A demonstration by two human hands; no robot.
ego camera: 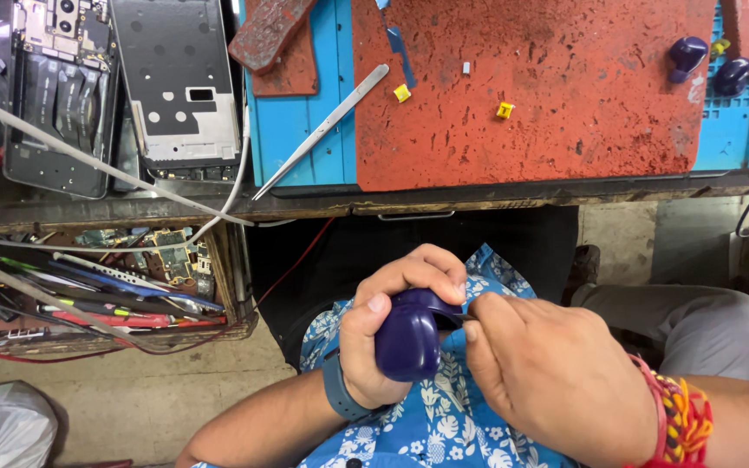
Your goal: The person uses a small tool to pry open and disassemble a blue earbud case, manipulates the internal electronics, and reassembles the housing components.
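Case: glossy dark purple rounded plastic earbud case (407, 338), low in the view over my lap, in front of my blue floral shirt (444, 416).
Left hand: my left hand (387, 325) wraps the case from the left, thumb along its near side, fingers curled over the top; clenched on it.
Right hand: my right hand (548, 373) sits just right of the case, fingertips pinched on a thin metal tool (465, 317) touching the case's upper right edge.
Axis: the case's long axis runs roughly up and down in the view, rounded bottom toward me, lid end under my left fingers.
Hidden: the tool is nearly all covered by my fingers, so its kind is hard to tell, perhaps a blade or pick; the case's far side is behind my left hand.
Bench: long steel tweezers (322, 130) lie on the blue mat (292, 130) beside the worn red mat (548, 95), well apart from my hands.
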